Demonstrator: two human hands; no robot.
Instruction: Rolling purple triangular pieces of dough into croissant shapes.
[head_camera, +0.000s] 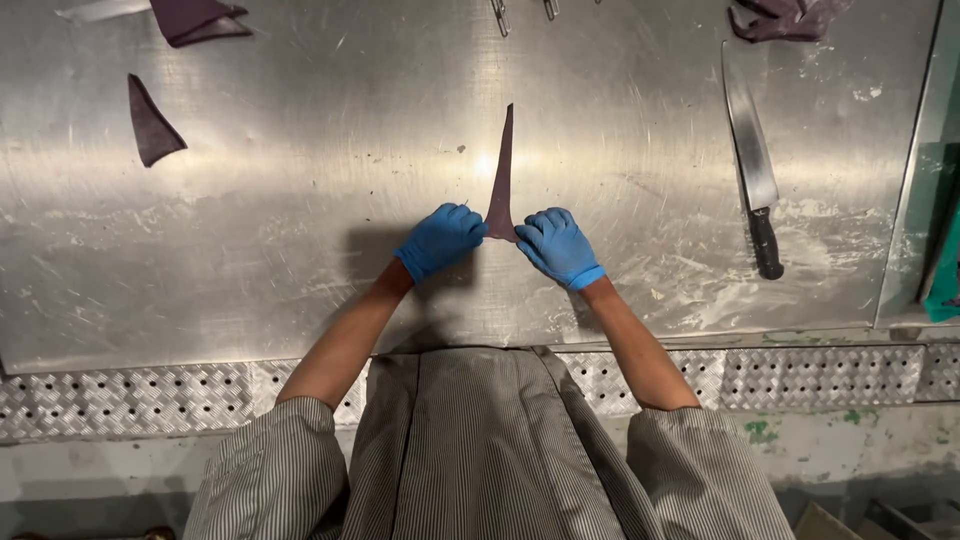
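A long narrow triangle of dark purple dough (502, 180) lies flat on the steel worktable (300, 250), its tip pointing away from me. My left hand (440, 240) and my right hand (556, 246), both in blue gloves, rest their fingertips on the wide near end of the triangle, one on each side of it. The fingers are curled down onto the dough's base edge.
A large knife with a black handle (752, 160) lies at the right. Another purple dough triangle (150, 125) sits at the left, more purple pieces at the top left (198, 20) and top right (785, 20). Flour smears mark the table.
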